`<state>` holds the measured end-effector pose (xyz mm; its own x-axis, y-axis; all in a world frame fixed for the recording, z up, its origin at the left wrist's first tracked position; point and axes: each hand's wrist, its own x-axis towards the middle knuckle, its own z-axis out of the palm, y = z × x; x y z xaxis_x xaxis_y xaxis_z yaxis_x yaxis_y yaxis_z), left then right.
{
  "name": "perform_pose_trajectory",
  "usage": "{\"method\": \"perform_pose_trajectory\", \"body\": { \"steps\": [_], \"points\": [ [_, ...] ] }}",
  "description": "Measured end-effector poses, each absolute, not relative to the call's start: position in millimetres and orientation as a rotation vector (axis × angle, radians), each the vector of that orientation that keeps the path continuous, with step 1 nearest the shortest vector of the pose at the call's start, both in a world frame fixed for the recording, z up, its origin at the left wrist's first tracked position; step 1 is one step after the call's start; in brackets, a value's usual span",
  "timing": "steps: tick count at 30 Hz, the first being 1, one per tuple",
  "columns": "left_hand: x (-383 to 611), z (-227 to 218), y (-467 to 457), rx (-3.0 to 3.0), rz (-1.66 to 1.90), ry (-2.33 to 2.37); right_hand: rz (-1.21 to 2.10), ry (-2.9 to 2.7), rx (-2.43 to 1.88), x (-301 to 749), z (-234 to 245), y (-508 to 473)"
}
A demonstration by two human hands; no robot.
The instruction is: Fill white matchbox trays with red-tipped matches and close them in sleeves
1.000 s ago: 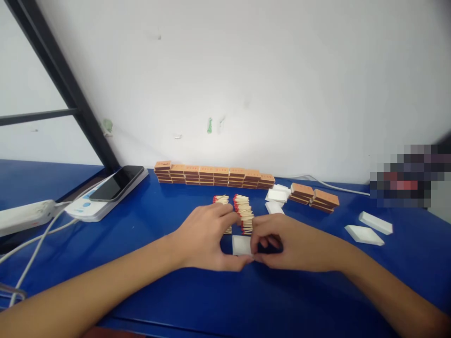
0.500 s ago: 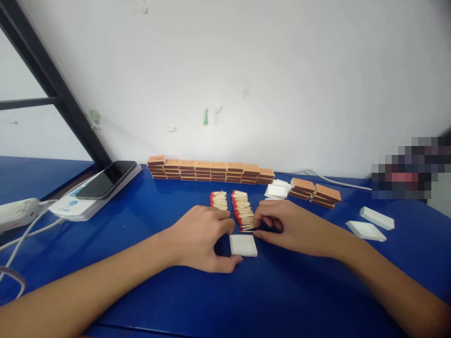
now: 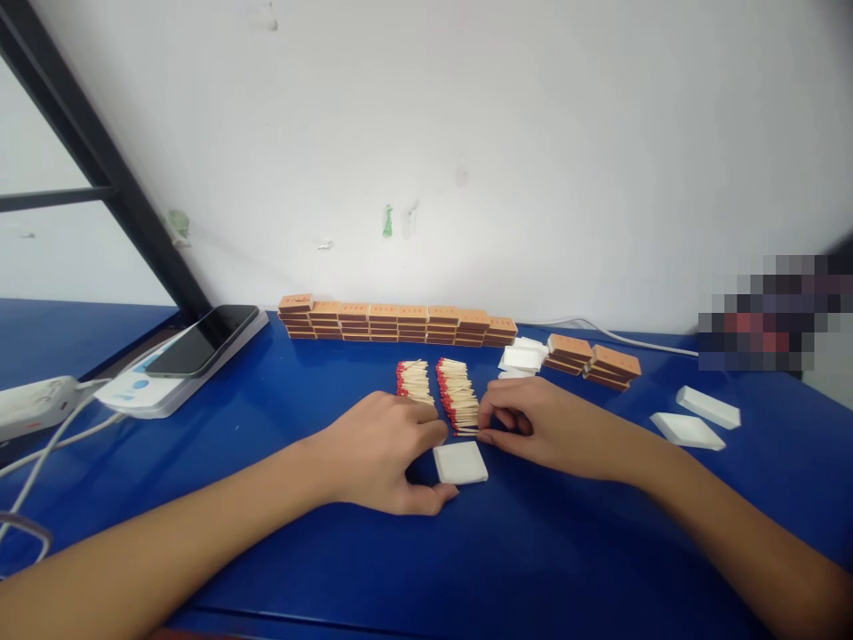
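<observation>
A small white matchbox tray [image 3: 461,463] lies on the blue table between my hands. My left hand [image 3: 393,453] is open around the tray's left side, its thumb by the near edge and its forefinger close to the far edge. Beyond it are two piles of red-headed matches, a left pile [image 3: 415,382] partly behind my left hand and a right pile [image 3: 456,391]. My right hand [image 3: 543,427] is closed in a pinch at the right pile's near end, on the bare end of the lowest match [image 3: 466,433].
Along the wall runs a stacked row of orange matchboxes [image 3: 398,313]. More white trays [image 3: 523,357] and orange matchboxes [image 3: 613,363] stand right of it. Two white pieces [image 3: 688,430] lie farther right. At left are a phone [image 3: 203,340], a white box [image 3: 139,396] and cables.
The white tray has turned slightly, its right side tipping away from me. My right fingertips have moved a little nearer the lowest match. My left hand has hardly moved.
</observation>
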<state>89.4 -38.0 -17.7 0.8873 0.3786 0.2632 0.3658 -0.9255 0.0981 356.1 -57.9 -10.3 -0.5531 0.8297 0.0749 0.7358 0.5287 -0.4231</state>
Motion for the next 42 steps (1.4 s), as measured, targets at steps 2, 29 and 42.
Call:
{"method": "perform_pose_trajectory", "body": {
  "steps": [2,29,42],
  "points": [
    [89,-19,-38,3.015,0.432,0.594,0.534,-2.501,-1.312,356,-12,-58],
    [89,-20,-35,2.978,0.511,0.554,0.350,-2.463,-1.266,357,-19,-55],
    [89,-20,-34,3.001,0.477,0.544,0.459,-2.467,-1.311,353,-17,-58]
  ]
}}
